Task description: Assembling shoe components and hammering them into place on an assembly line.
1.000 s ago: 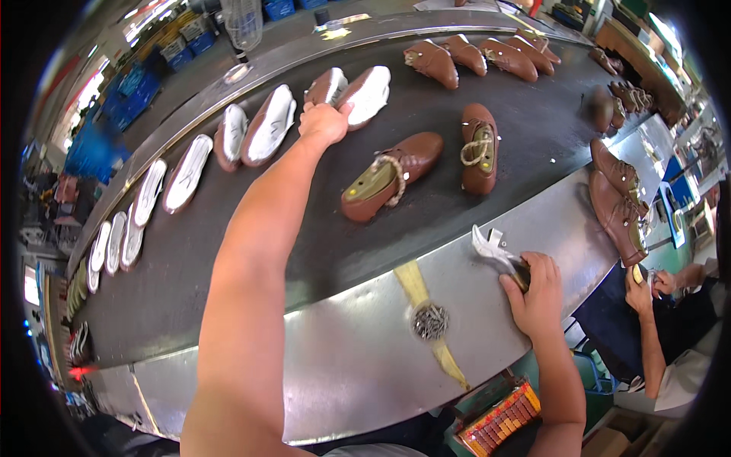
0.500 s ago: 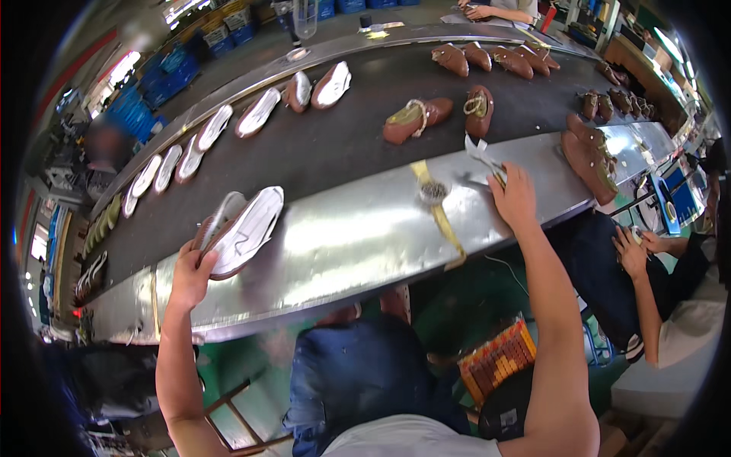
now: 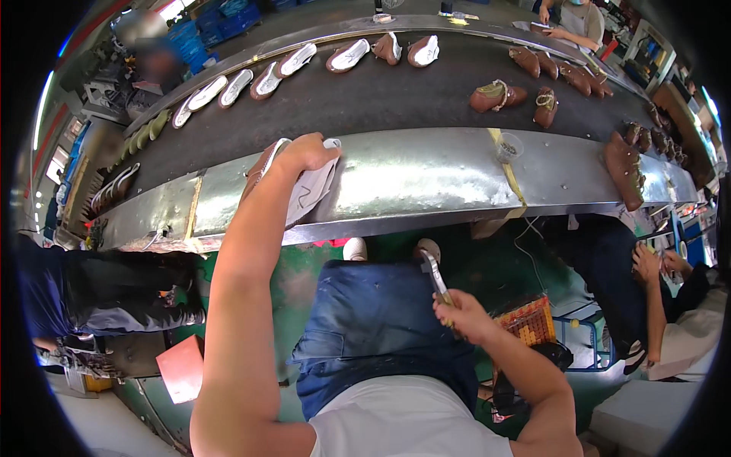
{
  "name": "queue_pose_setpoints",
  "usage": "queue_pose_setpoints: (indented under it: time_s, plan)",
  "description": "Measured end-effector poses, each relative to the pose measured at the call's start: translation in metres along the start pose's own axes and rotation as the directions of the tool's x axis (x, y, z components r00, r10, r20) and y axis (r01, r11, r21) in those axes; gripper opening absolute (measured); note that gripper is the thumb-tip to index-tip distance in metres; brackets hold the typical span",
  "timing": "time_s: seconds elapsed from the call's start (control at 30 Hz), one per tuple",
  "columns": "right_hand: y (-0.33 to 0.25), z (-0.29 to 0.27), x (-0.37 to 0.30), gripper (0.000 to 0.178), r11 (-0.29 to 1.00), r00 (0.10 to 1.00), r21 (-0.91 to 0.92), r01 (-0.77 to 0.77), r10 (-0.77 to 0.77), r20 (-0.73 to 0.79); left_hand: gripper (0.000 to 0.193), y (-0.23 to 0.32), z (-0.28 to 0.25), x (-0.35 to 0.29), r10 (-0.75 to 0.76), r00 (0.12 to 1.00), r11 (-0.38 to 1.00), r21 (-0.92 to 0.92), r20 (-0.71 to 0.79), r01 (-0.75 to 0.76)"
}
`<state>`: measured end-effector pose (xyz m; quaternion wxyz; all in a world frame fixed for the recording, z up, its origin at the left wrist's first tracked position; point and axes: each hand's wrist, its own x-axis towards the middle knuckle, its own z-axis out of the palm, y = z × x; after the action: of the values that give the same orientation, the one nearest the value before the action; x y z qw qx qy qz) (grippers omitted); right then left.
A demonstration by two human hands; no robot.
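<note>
My left hand point(image 3: 308, 152) reaches to the metal edge of the bench, its fingers curled over a shoe upper point(image 3: 311, 194) with a pale underside that bears a dark mark. A second brown shoe upper point(image 3: 259, 169) with a white underside lies against it on the left, partly hidden by my forearm. Over my lap, my right hand point(image 3: 466, 316) is closed round the handles of a pair of pliers point(image 3: 432, 274). The shiny head of the pliers points up and away from me. Nothing touches its jaws.
Brown shoes with white undersides point(image 3: 349, 56) line the far side of the dark belt point(image 3: 381, 99). More brown shoes point(image 3: 499, 96) lie to the right. A small clear cup point(image 3: 510, 148) stands by yellow tape on the metal edge point(image 3: 426, 171). Co-workers sit right and across.
My right hand has drawn the pliers back from the metal edge to above my lap. My left hand has moved right with the shoes, which now lie at the metal edge.
</note>
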<state>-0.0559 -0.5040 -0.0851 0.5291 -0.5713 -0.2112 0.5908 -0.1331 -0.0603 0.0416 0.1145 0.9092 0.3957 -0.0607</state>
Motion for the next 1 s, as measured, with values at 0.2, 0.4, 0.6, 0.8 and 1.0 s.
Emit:
queue_pose_setpoints:
  time_s: [0.2,0.4,0.6,0.8,1.0]
  plan:
    - [-0.011,0.023,-0.019,0.041,0.976,0.996,-0.213,0.053,-0.067,-0.061,0.068,0.016,0.025,-0.080,0.022,0.994,0.576,-0.811,-0.108,-0.101]
    - [-0.005,0.059,0.019,0.081,0.681,0.895,-0.658,0.321,-0.446,-0.026,0.063,0.075,0.181,-0.224,-0.015,0.971,0.086,-0.968,-0.239,-0.237]
    - [0.028,0.040,0.044,0.050,0.803,0.977,-0.566,0.185,-0.214,0.016,0.066,0.033,0.217,-0.248,0.384,0.916,0.053,-0.993,0.116,0.103]
    - [0.008,0.049,0.024,0.031,0.601,0.954,-0.766,0.227,-0.297,0.049,0.057,0.035,0.220,-0.253,0.353,0.932,0.053,-0.996,0.084,0.070]
    - [0.009,0.040,-0.023,0.030,0.867,0.987,-0.498,0.026,0.055,0.148,0.049,0.045,0.225,-0.249,0.273,0.960,0.146,-0.989,0.066,0.026]
